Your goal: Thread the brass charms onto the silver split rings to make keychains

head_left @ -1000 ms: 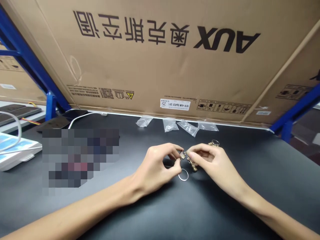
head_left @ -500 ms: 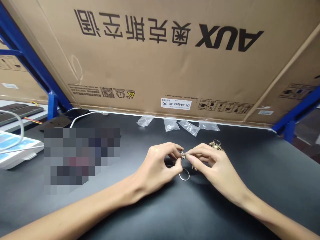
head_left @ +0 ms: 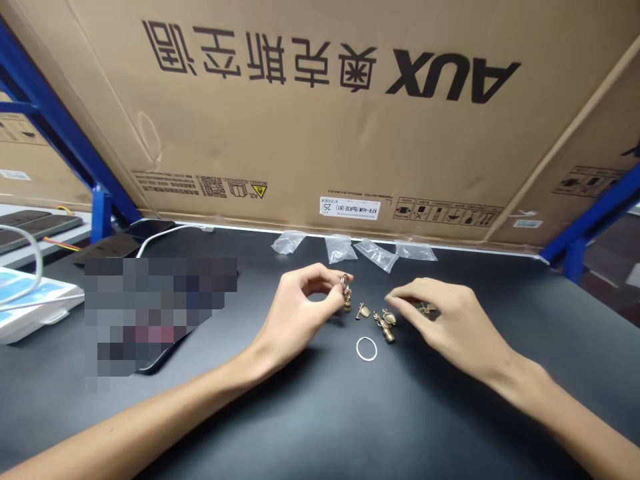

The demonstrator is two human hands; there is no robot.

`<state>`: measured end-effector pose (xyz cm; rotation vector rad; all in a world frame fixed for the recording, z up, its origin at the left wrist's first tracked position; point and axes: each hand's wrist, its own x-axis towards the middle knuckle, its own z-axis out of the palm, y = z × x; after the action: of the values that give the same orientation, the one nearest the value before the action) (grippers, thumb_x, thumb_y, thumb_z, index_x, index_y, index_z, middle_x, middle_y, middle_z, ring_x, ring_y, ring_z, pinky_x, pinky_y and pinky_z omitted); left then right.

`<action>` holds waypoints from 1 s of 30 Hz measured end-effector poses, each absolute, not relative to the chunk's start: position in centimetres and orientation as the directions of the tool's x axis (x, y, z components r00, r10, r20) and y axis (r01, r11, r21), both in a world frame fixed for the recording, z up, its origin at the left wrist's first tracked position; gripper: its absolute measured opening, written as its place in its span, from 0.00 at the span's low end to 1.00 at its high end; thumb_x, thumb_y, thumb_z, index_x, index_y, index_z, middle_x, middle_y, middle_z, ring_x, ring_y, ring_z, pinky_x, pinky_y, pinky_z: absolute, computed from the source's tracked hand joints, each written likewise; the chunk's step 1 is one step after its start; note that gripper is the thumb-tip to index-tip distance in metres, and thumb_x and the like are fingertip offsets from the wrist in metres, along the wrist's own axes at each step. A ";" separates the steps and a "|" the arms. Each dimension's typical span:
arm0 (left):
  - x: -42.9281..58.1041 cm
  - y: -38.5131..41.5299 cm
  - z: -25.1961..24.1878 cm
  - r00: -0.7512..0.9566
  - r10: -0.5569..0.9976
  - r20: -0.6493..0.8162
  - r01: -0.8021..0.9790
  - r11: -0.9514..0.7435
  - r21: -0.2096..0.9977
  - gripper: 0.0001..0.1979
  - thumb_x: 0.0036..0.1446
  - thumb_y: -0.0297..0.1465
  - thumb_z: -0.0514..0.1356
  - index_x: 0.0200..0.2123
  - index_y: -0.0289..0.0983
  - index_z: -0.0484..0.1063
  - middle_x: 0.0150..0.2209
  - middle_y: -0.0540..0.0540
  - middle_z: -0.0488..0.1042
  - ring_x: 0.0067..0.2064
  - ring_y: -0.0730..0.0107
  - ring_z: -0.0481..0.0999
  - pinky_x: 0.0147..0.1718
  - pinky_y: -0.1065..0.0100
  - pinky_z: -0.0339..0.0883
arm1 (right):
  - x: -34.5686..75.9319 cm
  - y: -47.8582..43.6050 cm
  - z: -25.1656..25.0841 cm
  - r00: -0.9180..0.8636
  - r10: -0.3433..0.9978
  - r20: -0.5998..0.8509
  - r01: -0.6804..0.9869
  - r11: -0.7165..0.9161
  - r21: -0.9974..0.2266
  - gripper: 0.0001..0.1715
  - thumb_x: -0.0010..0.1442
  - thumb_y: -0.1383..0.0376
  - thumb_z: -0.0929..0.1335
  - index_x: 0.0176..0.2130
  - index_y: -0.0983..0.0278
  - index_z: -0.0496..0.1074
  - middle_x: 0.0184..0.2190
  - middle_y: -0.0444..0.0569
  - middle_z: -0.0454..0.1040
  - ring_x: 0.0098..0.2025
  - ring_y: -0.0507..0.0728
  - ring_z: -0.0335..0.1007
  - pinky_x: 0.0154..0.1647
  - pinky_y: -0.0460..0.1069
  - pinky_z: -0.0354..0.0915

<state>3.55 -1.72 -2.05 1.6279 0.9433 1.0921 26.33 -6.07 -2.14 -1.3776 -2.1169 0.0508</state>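
Hands drawn apart since the earlier frame, fingertips no longer meeting. Left hand (head_left: 297, 303) raised above the black table (head_left: 475, 413), fingers (head_left: 334, 292) pinching a small brass charm on a split ring (head_left: 345, 292). Right hand (head_left: 443, 313) low and open, fingers (head_left: 403, 297) curved and slightly spread, just above a brass gourd charm (head_left: 387, 328) and near a second brass charm (head_left: 425, 309). Between the hands, a flat brass tag charm (head_left: 363, 311); below it, a plain metal ring (head_left: 367, 349). Four clear plastic bags (head_left: 340, 249) along the far edge, against a cardboard carton (head_left: 320, 133). Dark tabletop running on to the right and toward the near side.
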 end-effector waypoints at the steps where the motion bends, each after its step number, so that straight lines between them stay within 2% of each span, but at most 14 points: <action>1: 3.6 -1.7 -2.1 0.315 0.922 0.227 0.102 -0.271 0.957 0.06 0.55 0.32 0.63 0.28 0.36 0.72 0.42 0.45 0.81 0.47 0.60 0.79 0.47 0.64 0.71 | 26.7 -5.9 -2.0 -0.304 0.858 0.413 0.829 0.452 -0.330 0.10 0.66 0.63 0.66 0.38 0.59 0.78 0.36 0.46 0.80 0.38 0.57 0.75 0.42 0.52 0.69; 4: 3.6 -1.6 -2.2 0.334 0.919 0.209 0.100 -0.255 0.962 0.07 0.56 0.33 0.63 0.28 0.36 0.72 0.42 0.44 0.80 0.47 0.60 0.79 0.46 0.65 0.72 | 27.4 -5.4 -2.3 -0.392 0.871 0.297 0.841 0.470 -0.266 0.10 0.65 0.61 0.66 0.40 0.58 0.78 0.39 0.47 0.79 0.40 0.58 0.74 0.42 0.53 0.69; 6: 3.7 -1.7 -2.3 0.333 0.921 0.202 0.096 -0.246 0.964 0.08 0.56 0.34 0.63 0.28 0.36 0.72 0.42 0.44 0.80 0.46 0.60 0.79 0.43 0.65 0.73 | 27.3 -5.3 -2.7 -0.407 0.873 0.270 0.849 0.470 -0.239 0.11 0.65 0.60 0.66 0.42 0.57 0.78 0.41 0.47 0.78 0.41 0.58 0.73 0.42 0.54 0.69; 10: 3.8 -1.8 -2.2 0.343 0.918 0.198 0.104 -0.247 0.963 0.07 0.55 0.32 0.63 0.27 0.36 0.72 0.42 0.42 0.80 0.45 0.59 0.80 0.42 0.64 0.74 | 26.8 -5.5 -3.3 -0.384 0.878 0.286 0.872 0.447 -0.202 0.12 0.66 0.63 0.64 0.40 0.57 0.77 0.42 0.47 0.76 0.41 0.57 0.72 0.41 0.53 0.68; 16: 3.7 -1.9 -2.3 0.364 0.910 0.197 0.115 -0.254 0.960 0.06 0.55 0.32 0.62 0.28 0.36 0.72 0.42 0.43 0.79 0.45 0.60 0.80 0.43 0.65 0.74 | 26.5 -5.8 -2.9 -0.368 0.870 0.329 0.884 0.437 -0.166 0.11 0.65 0.60 0.65 0.37 0.58 0.77 0.40 0.48 0.76 0.40 0.57 0.71 0.34 0.50 0.68; 19: 3.6 -1.8 -2.4 0.365 0.907 0.213 0.122 -0.273 0.954 0.05 0.56 0.31 0.61 0.29 0.36 0.72 0.41 0.44 0.80 0.45 0.60 0.80 0.43 0.65 0.73 | 26.8 -5.8 -2.6 -0.361 0.865 0.350 0.891 0.430 -0.143 0.11 0.65 0.61 0.65 0.36 0.59 0.77 0.38 0.48 0.77 0.39 0.57 0.71 0.37 0.52 0.68; 23: 3.5 -1.7 -2.5 0.368 0.904 0.217 0.133 -0.282 0.950 0.05 0.56 0.31 0.62 0.29 0.36 0.72 0.41 0.44 0.80 0.45 0.61 0.79 0.43 0.65 0.73 | 27.4 -5.6 -2.6 -0.315 0.870 0.380 0.916 0.383 -0.119 0.11 0.66 0.64 0.64 0.42 0.59 0.76 0.37 0.47 0.78 0.38 0.57 0.73 0.39 0.53 0.68; 30: 3.6 -1.7 -2.5 0.371 0.904 0.211 0.129 -0.275 0.953 0.08 0.57 0.34 0.62 0.29 0.35 0.72 0.42 0.43 0.80 0.46 0.60 0.80 0.43 0.65 0.73 | 26.8 -4.9 -3.6 -0.368 0.850 0.376 0.870 0.458 -0.184 0.13 0.69 0.63 0.63 0.45 0.58 0.76 0.43 0.47 0.78 0.45 0.58 0.71 0.44 0.52 0.68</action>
<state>3.64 -1.72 -2.54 1.6739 0.9278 1.0155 26.82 -4.88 -3.65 -1.4432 -2.2950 -0.0634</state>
